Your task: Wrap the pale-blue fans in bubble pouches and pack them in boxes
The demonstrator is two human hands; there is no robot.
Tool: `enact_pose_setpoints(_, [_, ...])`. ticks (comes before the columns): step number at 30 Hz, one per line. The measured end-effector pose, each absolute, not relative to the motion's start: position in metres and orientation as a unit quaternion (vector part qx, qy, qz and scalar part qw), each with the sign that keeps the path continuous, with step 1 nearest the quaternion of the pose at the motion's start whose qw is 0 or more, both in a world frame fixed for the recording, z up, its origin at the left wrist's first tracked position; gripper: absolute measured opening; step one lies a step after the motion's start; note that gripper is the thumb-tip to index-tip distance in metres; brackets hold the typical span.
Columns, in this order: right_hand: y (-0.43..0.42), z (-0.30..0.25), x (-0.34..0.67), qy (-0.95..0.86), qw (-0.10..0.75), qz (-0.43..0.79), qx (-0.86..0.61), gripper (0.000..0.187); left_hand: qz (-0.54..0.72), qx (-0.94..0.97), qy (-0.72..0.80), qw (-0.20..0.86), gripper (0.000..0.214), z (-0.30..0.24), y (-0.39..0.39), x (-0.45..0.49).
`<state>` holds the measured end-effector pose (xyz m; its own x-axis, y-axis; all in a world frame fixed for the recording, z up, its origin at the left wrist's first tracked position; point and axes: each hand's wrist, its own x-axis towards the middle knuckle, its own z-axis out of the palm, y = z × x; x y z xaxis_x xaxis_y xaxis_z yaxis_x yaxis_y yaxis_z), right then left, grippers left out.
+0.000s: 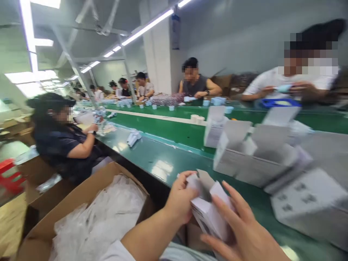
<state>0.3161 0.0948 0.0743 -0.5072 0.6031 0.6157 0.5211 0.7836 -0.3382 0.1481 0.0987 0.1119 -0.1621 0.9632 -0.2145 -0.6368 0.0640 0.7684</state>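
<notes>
A small white cardboard box (202,208) with its top flaps raised is held in front of me, above the near edge of the bench. My left hand (181,199) grips its left side, thumb on a flap. On the right side, my right hand (241,221) reaches around the box, with fingers against the right flap and wall and the other fingers spread. The inside of the box is mostly hidden. Close by on the right, several open white boxes (239,159) stand on the bench, blurred by motion.
Left of me a large brown carton (40,224) holds clear plastic bags (100,214). A green conveyor belt (174,127) runs behind the green bench (163,163), where a pale blue item (133,137) lies. Co-workers sit across and at left. A red stool (11,177) is at far left.
</notes>
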Motion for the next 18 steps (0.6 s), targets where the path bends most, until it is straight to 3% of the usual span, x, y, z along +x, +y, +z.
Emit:
enact_pose_setpoints(2, [0.087, 0.093, 0.315, -0.872, 0.353, 0.032, -0.337, 0.071, 0.663, 0.217, 0.406, 0.591, 0.044, 0.117, 0.092, 0.153])
enact_pose_setpoints(5, [0.086, 0.115, 0.32, -0.875, 0.32, 0.093, -0.352, 0.071, 0.656, 0.256, 0.402, 0.585, 0.034, 0.113, 0.083, 0.156])
enact_pose_setpoints(13, [0.084, 0.117, 0.341, -0.874, 0.383, 0.172, -0.244, 0.077, 0.731, 0.413, 0.277, 0.467, 0.028, 0.095, 0.07, 0.162])
enact_pose_setpoints(15, [0.083, 0.115, 0.343, -0.873, 0.392, 0.167, -0.235, 0.078, 0.72, 0.434, 0.245, 0.483, 0.027, 0.097, 0.07, 0.163])
enact_pose_setpoints(18, [0.082, 0.119, 0.344, -0.885, 0.38, 0.142, -0.228, 0.066, 0.666, 0.446, 0.224, 0.554, 0.019, 0.106, 0.074, 0.158])
